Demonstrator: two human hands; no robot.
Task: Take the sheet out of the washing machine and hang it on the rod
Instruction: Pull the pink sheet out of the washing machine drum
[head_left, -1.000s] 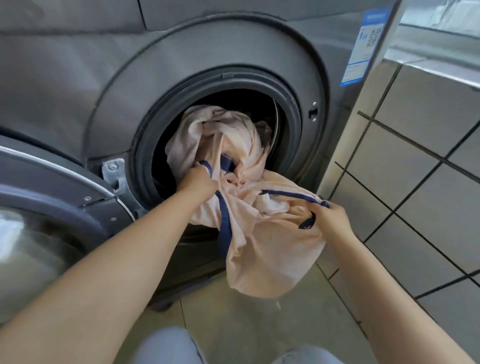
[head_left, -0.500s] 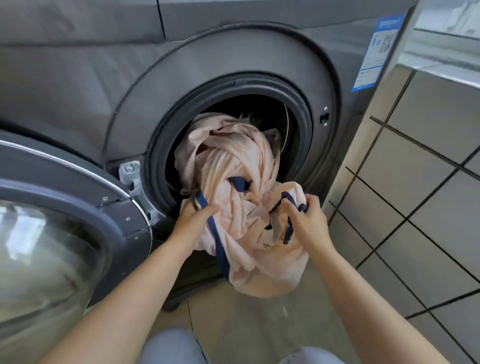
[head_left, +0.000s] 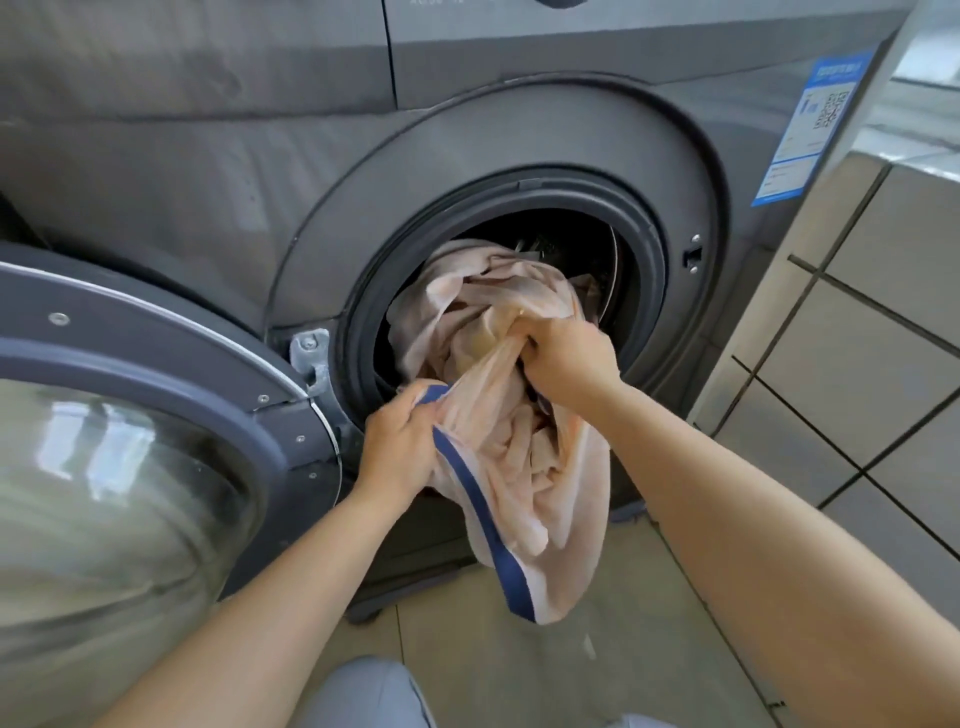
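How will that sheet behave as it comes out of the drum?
Likely floppy: the sheet bunches and droops below both grips. Possibly damp and heavy, since it hangs straight down. Much is still in the drum, so it may drag.

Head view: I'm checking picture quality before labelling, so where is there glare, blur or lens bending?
Head view: bright window reflections smear across the glass of the open door; the washing machine front bows from the wide-angle lens; the sheet and both hands are fairly sharp, while the blue sticker text is too soft to read.
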